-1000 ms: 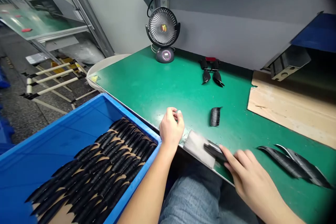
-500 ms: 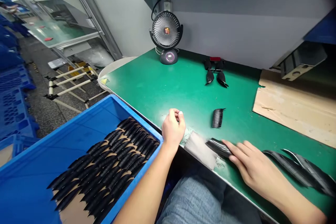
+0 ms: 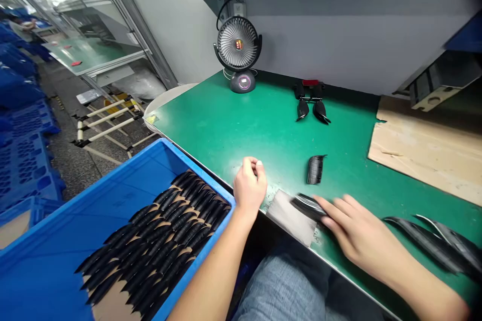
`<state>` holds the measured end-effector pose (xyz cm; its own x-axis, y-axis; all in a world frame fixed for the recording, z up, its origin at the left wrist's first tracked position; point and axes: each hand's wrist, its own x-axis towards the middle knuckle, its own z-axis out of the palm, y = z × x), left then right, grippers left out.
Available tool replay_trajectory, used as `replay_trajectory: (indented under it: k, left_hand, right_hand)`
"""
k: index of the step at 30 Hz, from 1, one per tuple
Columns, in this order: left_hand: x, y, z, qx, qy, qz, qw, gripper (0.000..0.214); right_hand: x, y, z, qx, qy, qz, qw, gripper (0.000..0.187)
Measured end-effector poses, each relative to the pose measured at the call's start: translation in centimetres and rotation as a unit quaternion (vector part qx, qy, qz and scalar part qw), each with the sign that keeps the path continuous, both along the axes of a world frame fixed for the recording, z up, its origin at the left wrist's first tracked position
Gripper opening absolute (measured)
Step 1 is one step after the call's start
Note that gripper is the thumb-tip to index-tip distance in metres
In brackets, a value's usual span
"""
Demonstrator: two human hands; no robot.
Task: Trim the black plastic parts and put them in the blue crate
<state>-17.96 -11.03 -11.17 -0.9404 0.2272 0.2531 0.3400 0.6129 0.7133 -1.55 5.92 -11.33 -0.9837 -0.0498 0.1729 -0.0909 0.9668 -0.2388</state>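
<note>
My right hand (image 3: 359,235) grips one end of a curved, ribbed black plastic piece (image 3: 307,205). The piece's far end lies over a greyish-white sheet (image 3: 289,221) at the front edge of the green table. Slight motion blur covers the piece and the sheet. My left hand (image 3: 250,183) is closed in a loose fist near the same edge, left of the sheet, and nothing shows in its fingers. Beyond the right hand lies a short black curved part (image 3: 315,169). Longer black curved parts (image 3: 429,243) rest beside my right forearm.
To the left stands a blue bin (image 3: 161,148) with rows of black curved pieces on cardboard. A small fan (image 3: 239,45) is at the table's back. Several black parts (image 3: 312,103) sit near the wall. A cardboard sheet (image 3: 425,153) lies at right, below a metal bracket (image 3: 448,80).
My right hand has moved slightly left and up with the black piece, bringing it further over the sheet. My left hand stays almost still. The view has shifted a little.
</note>
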Motion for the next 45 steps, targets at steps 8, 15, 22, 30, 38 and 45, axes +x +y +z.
replay_trajectory:
  k: [8,15,22,30,38,45]
  left_hand:
    - [-0.2,-0.2,-0.2,-0.005,-0.007,-0.003,1.000,0.012]
    - [-0.3,-0.3,-0.4,-0.021,-0.005,0.004,1.000,0.013]
    - [-0.3,-0.1,-0.2,-0.030,-0.002,0.000,1.000,0.014]
    - [-0.3,-0.3,0.2,-0.051,0.010,-0.015,0.999,0.016]
    - [0.4,4.6,3.9,-0.078,0.082,-0.226,0.968,0.022]
    - [1.9,11.1,4.4,-0.116,0.095,-0.377,0.914,0.028]
  right_hand:
    - [0.5,-1.5,0.7,0.041,0.027,-0.012,0.999,0.045]
    - [0.6,-2.8,1.0,0.059,0.041,-0.004,0.997,0.045]
    - [0.2,-2.8,0.8,0.063,0.039,-0.012,0.997,0.044]
    - [3.3,-0.8,2.4,0.010,0.029,-0.046,0.998,0.044]
    - [5.6,3.1,1.6,0.026,0.021,-0.158,0.987,0.045]
    - [4.8,4.5,3.2,0.035,0.051,-0.179,0.982,0.023]
